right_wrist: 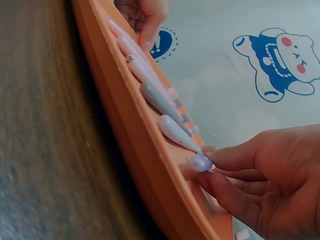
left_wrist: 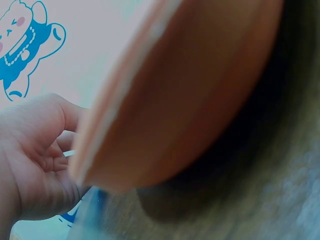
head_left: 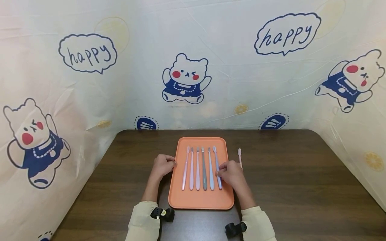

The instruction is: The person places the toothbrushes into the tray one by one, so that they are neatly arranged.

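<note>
An orange tray (head_left: 200, 202) lies on the table with several toothbrushes side by side in it, heads toward the far end. Pink toothbrushes (head_left: 191, 177) are on its left, then a grey toothbrush (head_left: 204, 179) and a light blue toothbrush (head_left: 211, 180). At the right end of the row, my right hand (head_left: 231, 172) pinches a blue toothbrush (right_wrist: 201, 163) by its handle between thumb and fingers. My left hand (head_left: 164, 165) grips the tray's left rim; in the left wrist view its fingertips are partly hidden behind the rim.
Right of the tray, a pink toothbrush (head_left: 239, 153) lies on the dark wooden table (head_left: 289, 180), its lower part hidden by my right hand. A printed curtain (head_left: 229, 77) hangs behind the table and along both sides.
</note>
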`<action>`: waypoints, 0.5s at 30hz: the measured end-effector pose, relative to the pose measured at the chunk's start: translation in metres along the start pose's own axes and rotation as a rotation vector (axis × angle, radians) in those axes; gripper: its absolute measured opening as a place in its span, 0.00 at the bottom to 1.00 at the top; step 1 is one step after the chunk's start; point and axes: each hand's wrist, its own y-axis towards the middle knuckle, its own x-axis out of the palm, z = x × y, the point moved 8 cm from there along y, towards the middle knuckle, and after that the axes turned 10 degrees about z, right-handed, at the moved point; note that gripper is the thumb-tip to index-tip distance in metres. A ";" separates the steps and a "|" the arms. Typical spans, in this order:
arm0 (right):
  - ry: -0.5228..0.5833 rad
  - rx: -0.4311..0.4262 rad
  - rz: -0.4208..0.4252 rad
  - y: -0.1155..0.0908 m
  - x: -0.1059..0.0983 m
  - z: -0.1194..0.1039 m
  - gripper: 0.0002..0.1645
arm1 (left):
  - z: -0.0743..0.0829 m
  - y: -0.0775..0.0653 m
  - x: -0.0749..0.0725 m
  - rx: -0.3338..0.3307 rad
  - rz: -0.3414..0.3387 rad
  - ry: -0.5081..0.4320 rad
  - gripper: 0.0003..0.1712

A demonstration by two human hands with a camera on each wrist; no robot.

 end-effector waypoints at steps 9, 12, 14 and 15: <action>-0.081 0.018 0.006 0.000 0.003 0.001 0.10 | -0.001 0.000 0.000 -0.002 0.000 0.004 0.16; -0.079 0.025 -0.002 0.000 0.003 0.000 0.10 | -0.001 0.000 0.000 -0.004 -0.002 0.006 0.16; -0.076 0.023 -0.005 -0.001 0.003 0.000 0.10 | -0.001 0.000 0.000 -0.003 -0.002 0.008 0.16; -0.073 0.021 -0.007 -0.001 0.003 -0.001 0.10 | -0.001 0.001 0.000 -0.002 -0.001 0.008 0.16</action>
